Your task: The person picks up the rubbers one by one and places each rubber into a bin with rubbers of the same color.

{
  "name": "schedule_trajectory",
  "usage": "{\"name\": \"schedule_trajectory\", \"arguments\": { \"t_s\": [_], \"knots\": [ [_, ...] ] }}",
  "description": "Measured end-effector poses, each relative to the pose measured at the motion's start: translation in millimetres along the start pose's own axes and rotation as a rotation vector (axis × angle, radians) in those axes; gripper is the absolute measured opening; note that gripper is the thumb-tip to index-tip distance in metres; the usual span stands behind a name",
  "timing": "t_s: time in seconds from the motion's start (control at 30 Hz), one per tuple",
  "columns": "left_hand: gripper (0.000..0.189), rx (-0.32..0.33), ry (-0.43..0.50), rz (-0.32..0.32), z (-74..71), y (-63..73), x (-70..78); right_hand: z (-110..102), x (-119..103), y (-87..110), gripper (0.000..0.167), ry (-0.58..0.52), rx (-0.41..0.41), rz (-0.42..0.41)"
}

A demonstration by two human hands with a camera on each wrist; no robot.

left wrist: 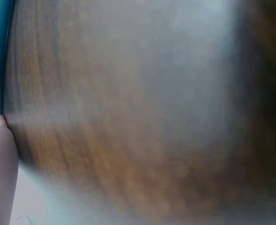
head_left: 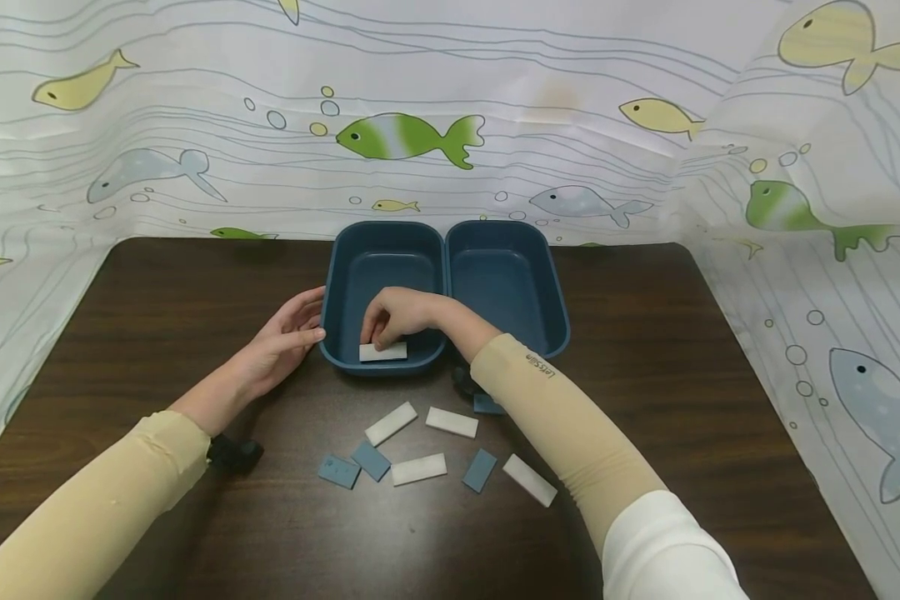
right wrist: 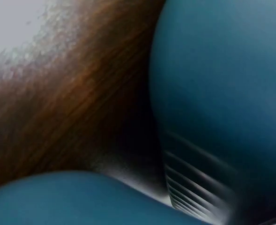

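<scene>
Just inside the near edge of the left tray (head_left: pixel 390 271), my right hand (head_left: pixel 403 312) pinches a white block (head_left: pixel 382 353) between thumb and fingers; my left hand (head_left: pixel 285 342) rests, fingers relaxed, against the same tray's left edge. Beside it stands the right tray (head_left: pixel 506 287), both at the middle of the table's (head_left: pixel 645 333) far edge. Nearer the table's front edge lie four more white blocks (head_left: pixel 418 469) and four blue tiles (head_left: pixel 479 470), one partly hidden by my beige sleeve (head_left: pixel 570 425).

The head view looks forward and down upon the table (head_left: pixel 682 350), which both wrist views share, much nearer.
</scene>
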State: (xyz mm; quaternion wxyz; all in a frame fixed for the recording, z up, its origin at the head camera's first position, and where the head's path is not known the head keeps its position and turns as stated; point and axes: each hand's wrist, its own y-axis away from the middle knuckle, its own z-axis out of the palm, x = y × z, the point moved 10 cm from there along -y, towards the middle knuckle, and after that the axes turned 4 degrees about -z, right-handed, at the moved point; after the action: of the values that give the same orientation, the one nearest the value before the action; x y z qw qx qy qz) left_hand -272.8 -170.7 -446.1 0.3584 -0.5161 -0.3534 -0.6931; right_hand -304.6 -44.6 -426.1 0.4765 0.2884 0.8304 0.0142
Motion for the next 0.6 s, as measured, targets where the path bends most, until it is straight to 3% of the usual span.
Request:
{"name": "schedule_trajectory", "arguments": {
  "t_s": [0.6],
  "knots": [
    [0.056,0.005,0.016,0.012,-0.8,0.2,0.3,-5.8,-5.1,2.4,0.016,0.102,0.041,0.04]
  ]
}}
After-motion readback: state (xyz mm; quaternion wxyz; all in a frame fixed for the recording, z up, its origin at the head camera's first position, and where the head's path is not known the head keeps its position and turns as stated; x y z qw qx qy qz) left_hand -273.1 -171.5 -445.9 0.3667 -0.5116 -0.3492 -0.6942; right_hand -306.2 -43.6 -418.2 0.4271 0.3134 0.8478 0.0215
